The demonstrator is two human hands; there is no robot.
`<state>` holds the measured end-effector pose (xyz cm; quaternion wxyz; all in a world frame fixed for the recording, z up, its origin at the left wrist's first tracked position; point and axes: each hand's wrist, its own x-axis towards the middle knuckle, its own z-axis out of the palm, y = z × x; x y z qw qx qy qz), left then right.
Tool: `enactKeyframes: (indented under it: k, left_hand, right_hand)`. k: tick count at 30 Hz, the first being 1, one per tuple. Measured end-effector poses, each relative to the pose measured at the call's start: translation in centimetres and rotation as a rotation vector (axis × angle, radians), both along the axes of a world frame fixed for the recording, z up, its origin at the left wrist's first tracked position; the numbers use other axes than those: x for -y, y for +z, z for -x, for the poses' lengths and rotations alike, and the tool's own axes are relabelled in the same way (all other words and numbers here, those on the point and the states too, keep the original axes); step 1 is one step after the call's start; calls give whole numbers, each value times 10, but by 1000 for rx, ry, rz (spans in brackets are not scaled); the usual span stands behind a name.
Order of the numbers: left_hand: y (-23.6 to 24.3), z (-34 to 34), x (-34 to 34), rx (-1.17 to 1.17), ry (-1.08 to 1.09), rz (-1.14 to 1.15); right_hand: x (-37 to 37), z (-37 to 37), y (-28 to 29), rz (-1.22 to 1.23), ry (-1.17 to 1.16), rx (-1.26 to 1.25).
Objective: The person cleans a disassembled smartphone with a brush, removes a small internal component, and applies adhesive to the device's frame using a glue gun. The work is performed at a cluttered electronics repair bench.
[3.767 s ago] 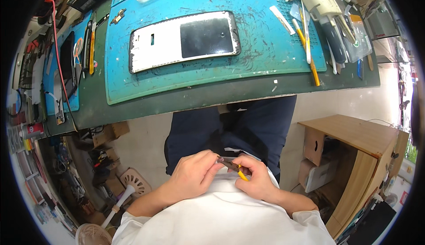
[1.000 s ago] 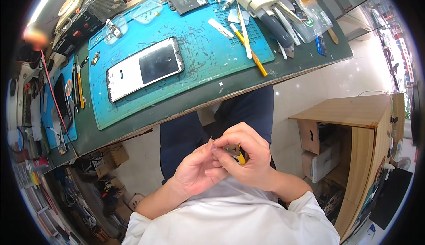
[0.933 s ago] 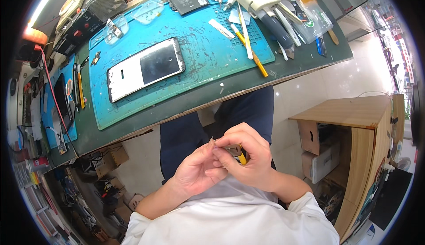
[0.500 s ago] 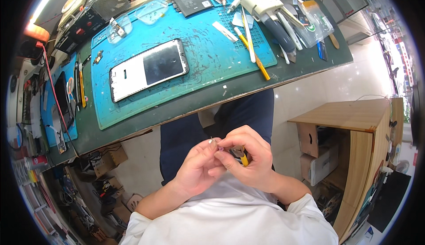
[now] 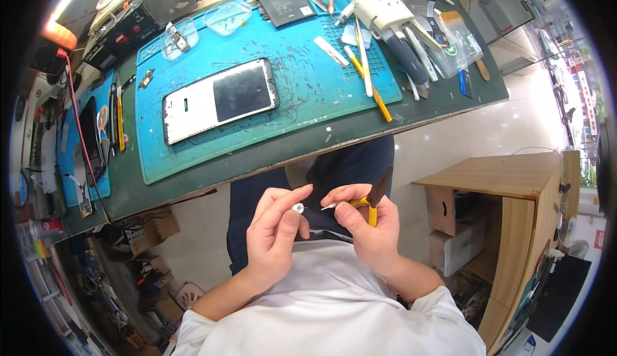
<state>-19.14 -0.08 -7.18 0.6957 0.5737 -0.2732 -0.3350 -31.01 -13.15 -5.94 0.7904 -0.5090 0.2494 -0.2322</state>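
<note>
Left hand (image 5: pixel 270 237) was closed with thumb and fingers on a small white piece (image 5: pixel 297 207); too small to tell what. Right hand (image 5: pixel 374 237), just beside and apart from the left, was clamped on yellow-handled pliers (image 5: pixel 378 190), metal end sticking up past the fingers, its thumb and forefinger also pinching a thin white bit (image 5: pixel 330 206) toward the left hand. Both hands were over the lap, short of the desk (image 5: pixel 443 99), dark green with a blue mat (image 5: pixel 308 86) on it. Phone shell (image 5: pixel 188 113), white and black, lay on the mat, ahead of the left hand. Yellow pen (image 5: pixel 382 106) lay over the mat's edge, ahead of the right hand. Pale shiny floor (image 5: pixel 450 131) and wooden cabinet (image 5: pixel 495 171) were right of the right hand; cardboard box (image 5: pixel 154 234) well left of the left hand.
</note>
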Motion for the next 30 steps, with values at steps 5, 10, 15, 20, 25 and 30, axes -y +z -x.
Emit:
enactKeyframes:
  k: [5, 10, 15, 20, 25, 30]
  left_hand:
    - [7, -1, 1, -49, 6, 17]
    - [2, -1, 0, -96, -5, 84]
    - [5, 0, 4, -81, -21, 126]
    - [1, -3, 4, -25, -25, 111]
    - [2, -2, 5, 24, -17, 78]
    - [1, -3, 6, 44, -13, 76]
  right_hand:
    - [-4, -1, -6, -16, -7, 70]
    - [-4, 0, -6, -25, -12, 75]
    - [-1, -2, -3, -66, -5, 91]
    - [-4, -3, -4, -40, -13, 94]
    - [-3, -2, -6, -74, -16, 108]
    - [-3, -3, -5, -90, -24, 107]
